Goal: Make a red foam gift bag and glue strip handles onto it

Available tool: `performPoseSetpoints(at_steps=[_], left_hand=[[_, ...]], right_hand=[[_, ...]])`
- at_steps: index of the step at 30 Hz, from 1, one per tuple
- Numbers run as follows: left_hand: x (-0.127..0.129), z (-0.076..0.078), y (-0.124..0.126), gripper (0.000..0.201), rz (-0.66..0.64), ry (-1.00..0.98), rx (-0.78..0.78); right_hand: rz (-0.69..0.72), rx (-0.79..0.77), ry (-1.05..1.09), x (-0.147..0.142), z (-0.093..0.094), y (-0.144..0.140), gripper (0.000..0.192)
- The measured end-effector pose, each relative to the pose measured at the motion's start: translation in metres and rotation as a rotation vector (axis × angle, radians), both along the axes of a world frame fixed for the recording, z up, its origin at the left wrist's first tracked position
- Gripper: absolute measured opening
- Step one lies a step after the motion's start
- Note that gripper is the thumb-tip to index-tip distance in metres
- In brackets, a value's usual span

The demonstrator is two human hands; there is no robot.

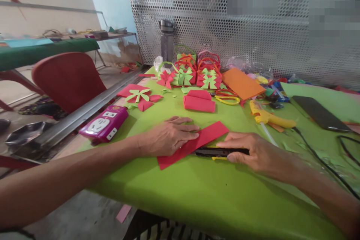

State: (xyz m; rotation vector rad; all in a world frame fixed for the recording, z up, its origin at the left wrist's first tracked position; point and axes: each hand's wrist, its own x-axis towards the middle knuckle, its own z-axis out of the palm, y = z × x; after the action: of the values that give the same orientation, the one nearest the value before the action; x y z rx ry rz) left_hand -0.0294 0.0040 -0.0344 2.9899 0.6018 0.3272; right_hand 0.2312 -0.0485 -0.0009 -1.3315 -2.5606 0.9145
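Legible text: none. No lettering, brand, number or sign could be read on any item on the table (213, 195).

Left hand (168, 135) flat on red paper sheet (194, 144), pinning it to green table (197, 191). Right hand (253, 152) grips black-yellow utility knife (216, 152) against the sheet's edge. Yellow glue gun (267, 117) nearby.

One camera sits on my head, looking forward and down across the green table (213, 195) toward the perforated metal screen (213, 18), close enough that my forearms fill the lower frame.
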Motion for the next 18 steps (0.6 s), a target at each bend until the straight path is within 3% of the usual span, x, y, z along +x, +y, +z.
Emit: performPoseSetpoints(at_steps=[18], left_hand=[[0.001, 0.003, -0.002, 0.036, 0.008, 0.016, -0.001]], right_hand=[[-0.013, 0.024, -0.001, -0.018, 0.003, -0.007, 0.025]])
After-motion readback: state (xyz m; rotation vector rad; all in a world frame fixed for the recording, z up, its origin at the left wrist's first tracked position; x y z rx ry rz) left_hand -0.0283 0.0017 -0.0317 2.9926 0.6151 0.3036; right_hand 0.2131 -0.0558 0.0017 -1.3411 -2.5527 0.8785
